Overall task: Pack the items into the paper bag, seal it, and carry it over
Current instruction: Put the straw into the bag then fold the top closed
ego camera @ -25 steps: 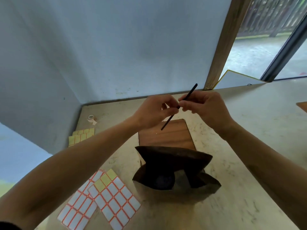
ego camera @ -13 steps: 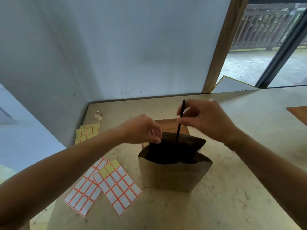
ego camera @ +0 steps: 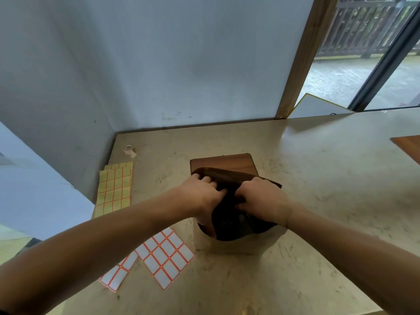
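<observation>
Both hands have dropped onto the bag since half a second ago, and the black stick then held over its mouth is no longer in view. Left of the bag lie yellow labels and white labels, with a tape roll beyond them. The left hand curls its fingers over the bag's folded top edge; the right hand does likewise, thumb tucked in, both pinching the paper. The bag stands on the counter, just in front of a wooden board. It looks light, thin and easily creased, so hold it along the folded top, supporting the base when lifting.
</observation>
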